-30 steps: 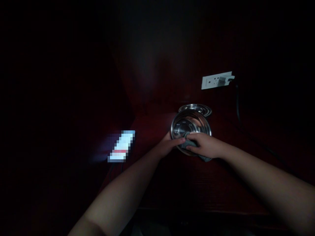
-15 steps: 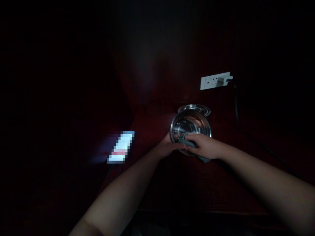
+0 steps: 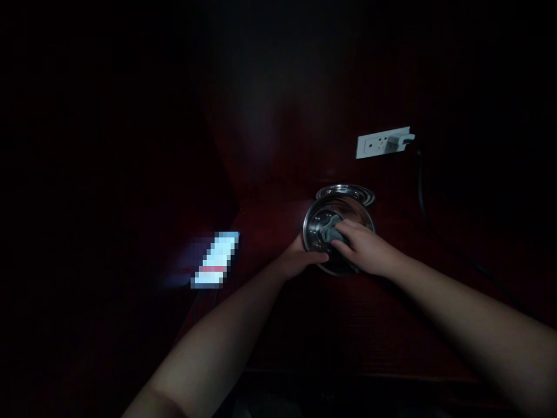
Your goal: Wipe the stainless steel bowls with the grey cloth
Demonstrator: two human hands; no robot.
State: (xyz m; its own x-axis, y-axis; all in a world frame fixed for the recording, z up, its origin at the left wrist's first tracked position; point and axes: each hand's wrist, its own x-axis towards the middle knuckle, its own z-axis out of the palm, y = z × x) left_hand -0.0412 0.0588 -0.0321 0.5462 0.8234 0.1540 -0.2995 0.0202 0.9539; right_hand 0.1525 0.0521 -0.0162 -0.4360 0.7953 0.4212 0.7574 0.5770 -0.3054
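A shiny steel bowl (image 3: 314, 238) is tilted so that its inside faces me. My left hand (image 3: 300, 256) grips its lower left rim, with the thumb over the edge and the other fingers hidden behind the wall. Bunched in my right hand (image 3: 359, 247) is a grey-green cloth (image 3: 331, 230), pressed against the inside of the bowl near its bottom. Just behind the bowl lies a round steel lid or plate (image 3: 346, 190), partly covered by the bowl's rim.
On the left, a lit phone (image 3: 215, 261) with a blurred screen lies on the dark red surface (image 3: 270, 223), a cable below it. A white wall socket (image 3: 383, 143) holds a plug, and its black cord (image 3: 420, 186) runs down to the right. The surroundings are very dark.
My right hand has moved the cloth up from the bowl's lower rim to deeper inside. My left hand keeps its hold on the rim.
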